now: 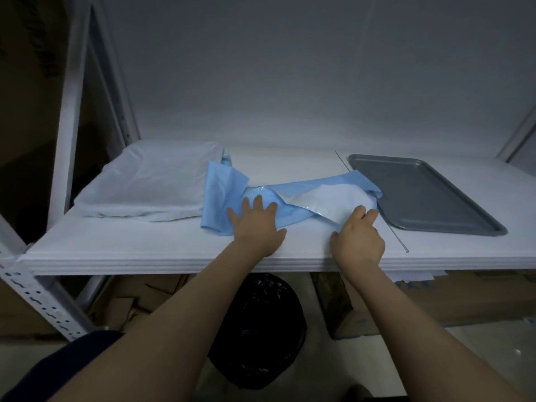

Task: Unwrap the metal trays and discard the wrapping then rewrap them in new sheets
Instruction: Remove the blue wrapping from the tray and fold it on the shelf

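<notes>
The white shelf (145, 245) runs the full width of the view, its front edge crossing just under both wrists. Bare shelf surface lies open along the front at 7 o'clock from the hands and in a strip behind the wrapping at 12 o'clock. An upright rack post (69, 111) bounds the far left.

The crumpled blue wrapping (223, 192) lies mid-shelf with a white sheet (333, 198) showing inside it; whether a tray is under it cannot be told. The left hand (256, 224) rests flat on the wrapping's left part, its fingers (257, 201) straight and spread apart. The right hand (359, 236) holds the wrapping's near right edge, fingers (369, 214) curled and pinched on it.

A bare metal tray (420, 192) lies flat at 2 o'clock from the right hand, just beside the wrapping's right end. A folded white stack (150, 181) sits at 10 o'clock from the left hand, touching the wrapping. A black bin bag (261, 329) stands below the shelf at 6 o'clock.
</notes>
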